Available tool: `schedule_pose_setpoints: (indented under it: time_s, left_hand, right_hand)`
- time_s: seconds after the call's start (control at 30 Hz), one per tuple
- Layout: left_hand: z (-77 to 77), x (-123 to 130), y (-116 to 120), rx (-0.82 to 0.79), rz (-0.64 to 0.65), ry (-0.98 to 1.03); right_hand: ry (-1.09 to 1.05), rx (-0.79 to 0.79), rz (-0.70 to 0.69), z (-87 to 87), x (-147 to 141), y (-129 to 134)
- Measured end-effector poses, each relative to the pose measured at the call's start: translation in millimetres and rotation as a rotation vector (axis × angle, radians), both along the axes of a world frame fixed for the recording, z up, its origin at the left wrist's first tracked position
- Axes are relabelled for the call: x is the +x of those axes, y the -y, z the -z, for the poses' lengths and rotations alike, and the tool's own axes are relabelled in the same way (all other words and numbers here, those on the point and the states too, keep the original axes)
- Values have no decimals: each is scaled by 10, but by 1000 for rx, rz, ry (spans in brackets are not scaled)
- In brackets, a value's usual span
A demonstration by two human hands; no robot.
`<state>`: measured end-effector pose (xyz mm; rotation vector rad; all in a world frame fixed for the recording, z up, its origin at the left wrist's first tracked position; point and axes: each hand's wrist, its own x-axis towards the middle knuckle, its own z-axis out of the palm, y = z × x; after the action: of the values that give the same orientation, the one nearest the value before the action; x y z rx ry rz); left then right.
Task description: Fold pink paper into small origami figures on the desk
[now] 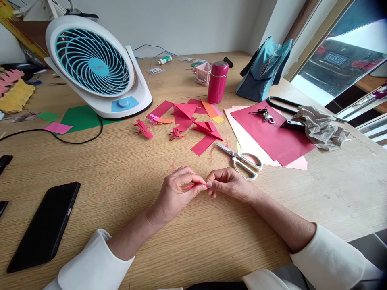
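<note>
A small folded strip of red paper (191, 186) is pinched between both my hands, a little above the wooden table. My left hand (178, 187) grips most of it between thumb and fingers. The fingertips of my right hand (225, 183) are closed on its right end, close against the left fingertips. Much of the paper is hidden by the fingers. Just beyond my right hand lie white-handled scissors (242, 160), blades pointing to the upper left. Farther off are folded red paper figures (143, 129) and several red paper pieces (203, 145).
A white and blue fan (93, 68) stands at the back left, its black cable crossing the table. A black phone (45, 225) lies at the left. Behind are a pink flask (218, 82) and a blue bag (261, 70). Red sheets (269, 133), keys and a grey cloth (323, 127) lie right.
</note>
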<state>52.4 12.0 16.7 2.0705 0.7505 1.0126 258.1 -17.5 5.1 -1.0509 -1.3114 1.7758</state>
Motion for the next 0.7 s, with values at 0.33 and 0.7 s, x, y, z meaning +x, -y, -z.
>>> schedule_pose_setpoints:
  time_s: [0.33, 0.7]
  left_hand:
    - [-25, -1, 1, -21, -2, -39]
    - [-1, 8, 8, -33, -9, -28]
  right_hand:
    - [-1, -4, -43, -41, -1, 6]
    - [34, 1, -3, -41, -36, 28]
